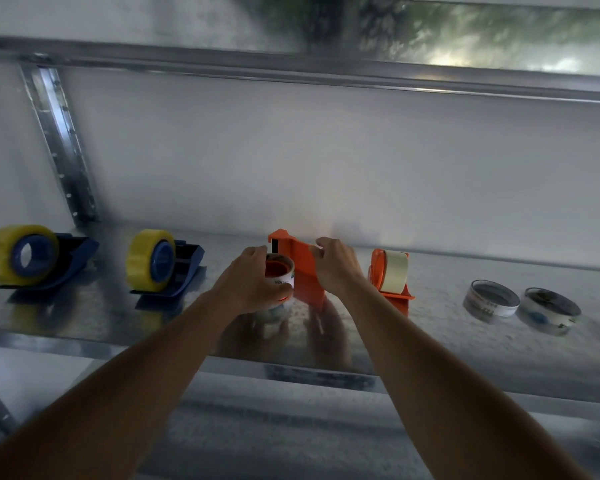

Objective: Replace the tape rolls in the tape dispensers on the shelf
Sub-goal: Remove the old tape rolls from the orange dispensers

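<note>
Tape roll (280, 271): gripped by left hand (253, 282), seated at orange dispenser (300, 268) hub.
Right hand (335, 265): fingers curled on dispenser body, steadying it on shelf (84, 327).

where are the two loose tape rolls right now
In the head view, the two loose tape rolls lie flat at the shelf's right end, just right of the orange dispenser.

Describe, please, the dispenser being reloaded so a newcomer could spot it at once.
On the metal shelf, four dispensers stand in a row. It is the third from the left, the orange dispenser, gripped by the right hand. Unlike its neighbours, its roll is held by the left hand.
</note>
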